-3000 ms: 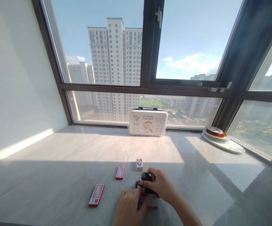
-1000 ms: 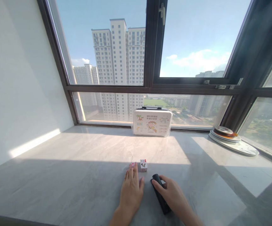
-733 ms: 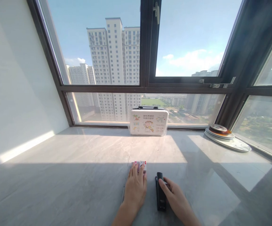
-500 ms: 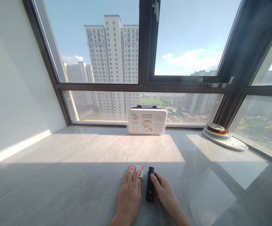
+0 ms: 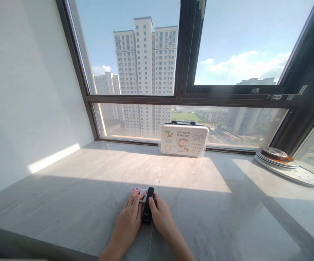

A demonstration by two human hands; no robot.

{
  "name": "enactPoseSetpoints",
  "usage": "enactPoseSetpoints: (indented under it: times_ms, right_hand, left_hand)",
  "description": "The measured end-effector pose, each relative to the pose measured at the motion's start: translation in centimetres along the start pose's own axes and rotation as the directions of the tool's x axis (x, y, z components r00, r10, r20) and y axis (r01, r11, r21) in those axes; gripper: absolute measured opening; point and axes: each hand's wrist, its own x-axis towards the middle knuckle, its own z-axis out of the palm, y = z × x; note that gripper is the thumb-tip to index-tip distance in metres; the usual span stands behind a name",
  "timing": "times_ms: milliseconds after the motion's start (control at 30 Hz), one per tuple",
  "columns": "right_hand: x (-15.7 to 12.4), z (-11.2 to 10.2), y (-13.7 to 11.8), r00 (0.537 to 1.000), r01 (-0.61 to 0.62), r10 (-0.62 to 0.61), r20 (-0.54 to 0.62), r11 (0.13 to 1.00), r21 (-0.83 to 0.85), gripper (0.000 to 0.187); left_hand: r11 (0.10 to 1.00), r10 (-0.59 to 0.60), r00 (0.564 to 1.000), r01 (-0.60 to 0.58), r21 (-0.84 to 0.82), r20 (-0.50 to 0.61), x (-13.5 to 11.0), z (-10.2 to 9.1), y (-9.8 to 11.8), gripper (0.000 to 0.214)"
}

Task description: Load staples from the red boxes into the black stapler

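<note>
Slides black stapler, white box and pink-marked pack left along counter, now apparently bunched side by side on the near side, with right hand curled round the stapler and left hand half bent over the rest, hold there impossible to tell

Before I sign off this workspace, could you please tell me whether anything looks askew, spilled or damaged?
Nothing visible looks spilled or damaged; the black stapler is beside the small boxes. Only the stacked plates look askew, the largest jutting out rightward.
</note>
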Motion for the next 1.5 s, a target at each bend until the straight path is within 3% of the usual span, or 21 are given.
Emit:
enactPoseSetpoints:
  times_ms: [133, 700, 967, 1133, 1233, 1333, 1400, 1500]
  right_hand:
    - [-0.5, -0.4, -0.1, 1.000, 0.009, -0.009, -0.001, 0.999, 0.044, 0.046]
    - [-1.7, 0.2, -0.5, 0.993, -0.009, 0.004, -0.115, 0.999, -0.044, 0.053]
    - [-3.2, -0.4, 0.3, 0.956, -0.111, 0.088, -0.280, 0.992, -0.065, 0.060]
    - [-5.4, -4.0, 1.3, 0.926, -0.186, 0.120, -0.358, 0.970, -0.155, 0.052]
    - [-6.6, -7.6, 2.3, 0.915, -0.230, 0.144, -0.376, 0.953, -0.196, 0.049]
    - [-7.7, -12.1, 3.6, 0.912, -0.206, 0.063, -0.405, 0.924, -0.321, 0.045]
    - [-8.5, -15.2, 4.7, 0.923, -0.188, 0.003, -0.384, 0.876, -0.445, 0.045]
    - [-10.0, -19.8, 6.4, 0.950, -0.188, -0.032, -0.312, 0.737, -0.649, 0.049]
  left_hand:
    - [1.000, -0.014, 1.000, 0.014, -0.001, -0.024, -0.1, 0.2, 0.3, 0.037]
    - [0.998, -0.021, 1.000, 0.020, -0.054, -0.016, 0.0, 0.5, 1.0, 0.041]
    - [0.978, -0.056, 0.997, 0.046, -0.201, -0.044, -0.3, -0.8, 1.4, 0.039]
    - [0.945, -0.178, 0.983, 0.158, -0.287, -0.047, -0.8, -1.0, 0.8, 0.042]
    - [0.915, -0.264, 0.963, 0.235, -0.329, -0.047, -0.9, -1.0, 0.6, 0.043]
    - [0.888, -0.329, 0.943, 0.287, -0.360, -0.058, -0.9, -1.2, 0.5, 0.044]
    - [0.876, -0.362, 0.930, 0.318, -0.362, -0.059, -0.7, -1.5, 0.1, 0.044]
    - [0.891, -0.351, 0.934, 0.312, -0.331, -0.062, -0.2, -2.3, -1.6, 0.044]
